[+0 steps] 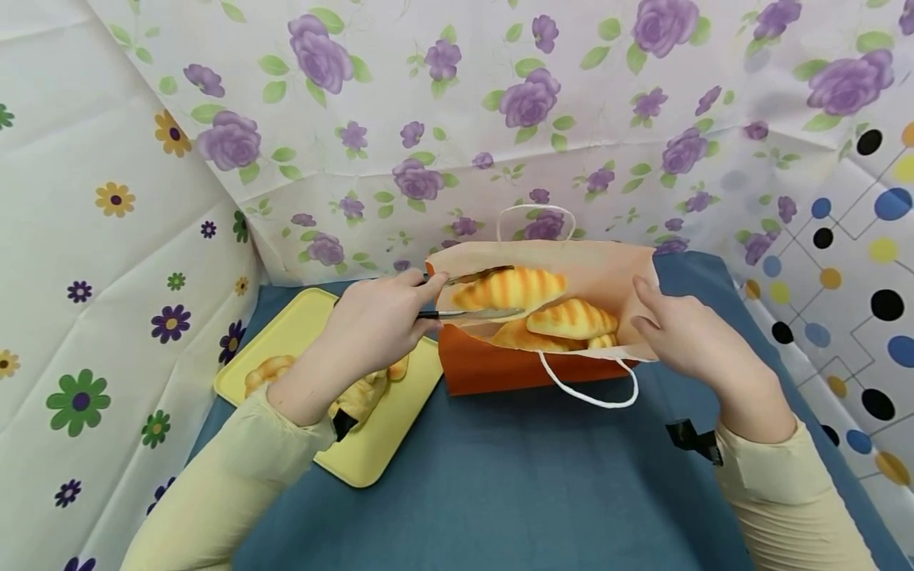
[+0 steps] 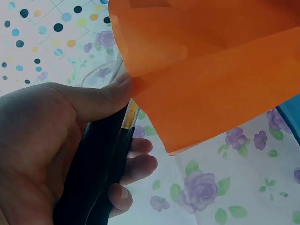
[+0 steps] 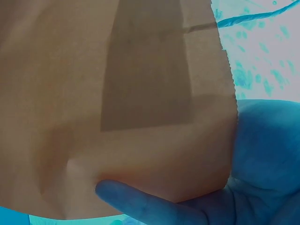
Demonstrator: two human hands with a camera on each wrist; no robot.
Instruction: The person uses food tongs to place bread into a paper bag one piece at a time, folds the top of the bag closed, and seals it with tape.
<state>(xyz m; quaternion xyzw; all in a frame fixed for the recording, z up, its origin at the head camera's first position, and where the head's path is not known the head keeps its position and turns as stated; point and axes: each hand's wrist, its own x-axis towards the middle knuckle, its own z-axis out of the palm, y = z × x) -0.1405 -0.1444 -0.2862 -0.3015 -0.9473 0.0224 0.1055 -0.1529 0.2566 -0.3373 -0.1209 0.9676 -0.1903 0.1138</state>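
In the head view my left hand (image 1: 371, 321) grips black-handled metal tongs (image 1: 428, 315). The arms of the tongs reach over the left side of an orange paper bag (image 1: 471, 365) and lie on either side of a striped bread roll (image 1: 517, 287) at its mouth. Another striped roll (image 1: 571, 319) and more bread lie inside, partly hidden by the front wall. My right hand (image 1: 685, 337) holds the bag's right edge. The left wrist view shows the thumb and fingers round the black handles (image 2: 93, 164); in the right wrist view a digit (image 3: 136, 201) lies against the paper (image 3: 140, 154).
A yellow tray (image 1: 371, 456) with several breads, including a braided one (image 1: 360, 396), lies at the left, partly behind my left forearm. White cord handles (image 1: 593, 403) hang from the bag. Blue cloth (image 1: 535, 492) covers the table, with patterned sheets (image 1: 428, 103) around it.
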